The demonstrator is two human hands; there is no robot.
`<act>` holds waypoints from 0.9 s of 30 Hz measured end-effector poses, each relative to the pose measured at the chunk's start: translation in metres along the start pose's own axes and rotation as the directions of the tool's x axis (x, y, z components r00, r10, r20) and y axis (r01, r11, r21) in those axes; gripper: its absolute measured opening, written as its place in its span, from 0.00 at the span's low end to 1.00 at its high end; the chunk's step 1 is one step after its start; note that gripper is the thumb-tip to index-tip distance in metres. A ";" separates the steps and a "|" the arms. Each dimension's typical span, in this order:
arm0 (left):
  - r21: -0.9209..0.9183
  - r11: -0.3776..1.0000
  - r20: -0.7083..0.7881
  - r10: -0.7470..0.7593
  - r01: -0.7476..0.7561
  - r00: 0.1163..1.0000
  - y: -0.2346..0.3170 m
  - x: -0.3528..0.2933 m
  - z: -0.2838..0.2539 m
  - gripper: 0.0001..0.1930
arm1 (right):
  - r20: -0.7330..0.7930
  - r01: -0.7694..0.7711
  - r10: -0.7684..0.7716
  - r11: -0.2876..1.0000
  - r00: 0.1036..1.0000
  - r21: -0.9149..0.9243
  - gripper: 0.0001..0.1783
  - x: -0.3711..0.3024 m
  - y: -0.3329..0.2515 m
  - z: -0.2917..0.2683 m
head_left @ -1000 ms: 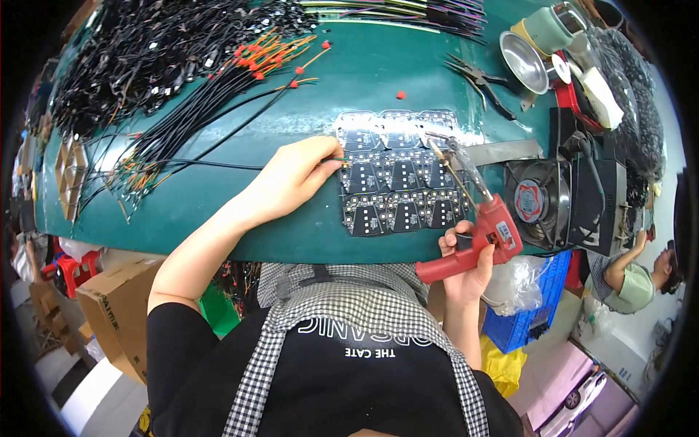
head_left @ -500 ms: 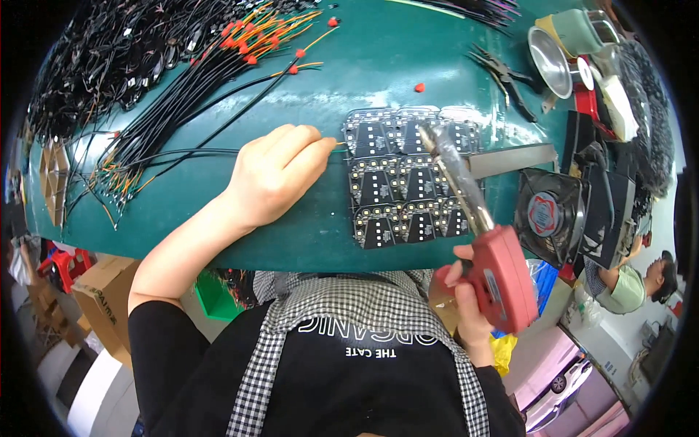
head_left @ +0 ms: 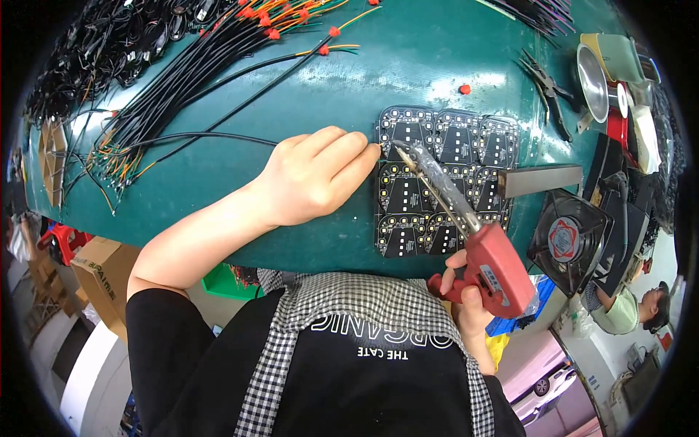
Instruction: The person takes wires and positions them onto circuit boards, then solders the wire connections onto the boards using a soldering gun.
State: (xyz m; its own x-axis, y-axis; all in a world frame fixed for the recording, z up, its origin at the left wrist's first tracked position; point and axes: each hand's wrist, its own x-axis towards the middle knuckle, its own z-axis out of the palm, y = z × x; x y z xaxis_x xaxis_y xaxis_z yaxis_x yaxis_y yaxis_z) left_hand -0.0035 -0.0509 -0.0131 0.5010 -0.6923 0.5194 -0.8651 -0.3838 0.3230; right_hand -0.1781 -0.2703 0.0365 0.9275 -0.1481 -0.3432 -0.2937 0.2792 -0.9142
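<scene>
Head view: circuit-board panel [head_left: 408, 193] lay flat on green table [head_left: 320, 242]; black, three-by-three sections, small pale squares in rows. Left hand [head_left: 314, 178] grasped black cable [head_left: 218, 135] beside panel's left edge. Right hand [head_left: 473, 316] gripped red soldering gun [head_left: 501, 268], tip over panel; contact unclear.

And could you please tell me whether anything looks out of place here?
One small red piece lies loose on the green tabletop, beyond the circuit boards, while similar red pieces sit at the ends of the black cables. I see no evident spill or damage.
</scene>
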 end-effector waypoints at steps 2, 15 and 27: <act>0.003 1.000 -0.003 0.001 -0.001 1.000 -0.001 -0.001 0.001 0.17 | -0.054 0.019 -0.027 0.987 0.998 -0.158 0.32 0.002 -0.004 0.009; 0.038 0.999 0.023 0.011 -0.012 1.000 0.001 -0.001 -0.001 0.16 | -0.127 -0.049 0.011 0.954 0.992 -0.297 0.28 0.000 -0.006 0.015; 0.049 0.999 0.043 0.010 -0.012 0.999 0.002 -0.001 -0.002 0.17 | -0.062 -0.008 -0.007 0.970 0.998 -0.244 0.42 -0.001 -0.003 0.001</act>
State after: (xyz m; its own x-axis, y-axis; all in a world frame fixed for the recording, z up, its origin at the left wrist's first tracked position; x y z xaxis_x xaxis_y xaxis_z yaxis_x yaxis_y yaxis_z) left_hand -0.0054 -0.0494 -0.0116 0.4907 -0.7217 0.4882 -0.8713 -0.4047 0.2775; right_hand -0.1782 -0.2697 0.0397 0.9136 -0.2086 -0.3490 -0.3485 0.0401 -0.9364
